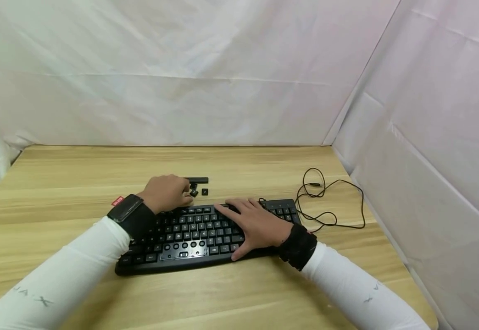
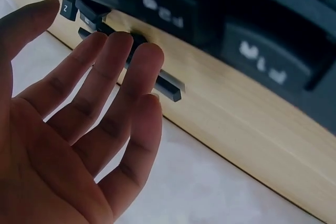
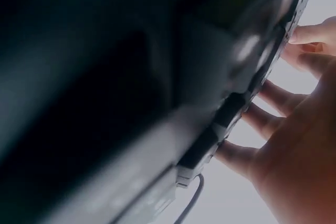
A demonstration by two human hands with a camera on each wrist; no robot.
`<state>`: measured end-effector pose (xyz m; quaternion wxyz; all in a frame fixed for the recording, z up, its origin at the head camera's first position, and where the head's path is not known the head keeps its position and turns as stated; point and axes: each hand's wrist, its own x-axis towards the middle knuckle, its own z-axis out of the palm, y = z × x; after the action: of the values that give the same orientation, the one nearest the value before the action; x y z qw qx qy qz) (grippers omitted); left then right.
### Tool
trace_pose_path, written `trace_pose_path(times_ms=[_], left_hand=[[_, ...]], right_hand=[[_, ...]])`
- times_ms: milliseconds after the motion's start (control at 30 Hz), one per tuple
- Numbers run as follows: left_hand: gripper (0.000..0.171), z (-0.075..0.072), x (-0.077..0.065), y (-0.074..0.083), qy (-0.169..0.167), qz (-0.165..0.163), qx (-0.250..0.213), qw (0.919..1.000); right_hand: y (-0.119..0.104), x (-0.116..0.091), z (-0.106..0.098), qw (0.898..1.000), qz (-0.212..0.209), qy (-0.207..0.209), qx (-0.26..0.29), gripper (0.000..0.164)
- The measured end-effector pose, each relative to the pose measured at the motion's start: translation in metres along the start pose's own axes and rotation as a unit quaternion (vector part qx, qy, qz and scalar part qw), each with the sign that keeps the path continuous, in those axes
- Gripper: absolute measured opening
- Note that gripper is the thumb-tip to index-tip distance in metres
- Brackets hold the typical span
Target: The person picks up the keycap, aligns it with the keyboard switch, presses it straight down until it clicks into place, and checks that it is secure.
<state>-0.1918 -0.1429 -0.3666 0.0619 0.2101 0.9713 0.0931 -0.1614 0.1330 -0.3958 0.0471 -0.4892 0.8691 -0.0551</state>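
A black keyboard (image 1: 219, 229) lies at a slight slant on the wooden table. On its near side a shiny bare panel (image 1: 183, 250) with round key posts shows, without caps. Beyond its far edge are a long black space bar (image 1: 198, 180) and several loose keycaps (image 1: 204, 192), one marked Z (image 2: 69, 7) in the left wrist view. My left hand (image 1: 166, 193) reaches over the keyboard's left part to these caps, its fingers loosely bent and the thumb apart from them. Spread across the right part, my right hand (image 1: 260, 224) rests on the keyboard, thumb toward the near edge.
A thin black cable (image 1: 363, 211) lies in loops on the table right of the keyboard. A small red tag (image 1: 117, 201) shows behind the left wrist. Pale cloth (image 1: 223, 82) hangs along the table's back and right side.
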Motion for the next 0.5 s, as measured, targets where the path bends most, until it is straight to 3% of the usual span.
trace_pose_path(times_ms=[167,300,500], left_hand=[[0.022,0.006,0.007,0.002,-0.025,-0.004,0.008,0.9997],[0.024,0.010,0.014,0.000,-0.025,0.000,0.012,0.9996],[0.025,0.002,0.009,0.001,-0.026,-0.003,0.013,0.9996]], right_hand=[[-0.001,-0.002,0.000,1.000,0.006,-0.004,0.011,0.128],[-0.001,-0.004,-0.003,1.000,0.014,-0.002,0.012,0.129],[-0.007,0.001,-0.007,1.000,0.021,-0.001,0.005,0.129]])
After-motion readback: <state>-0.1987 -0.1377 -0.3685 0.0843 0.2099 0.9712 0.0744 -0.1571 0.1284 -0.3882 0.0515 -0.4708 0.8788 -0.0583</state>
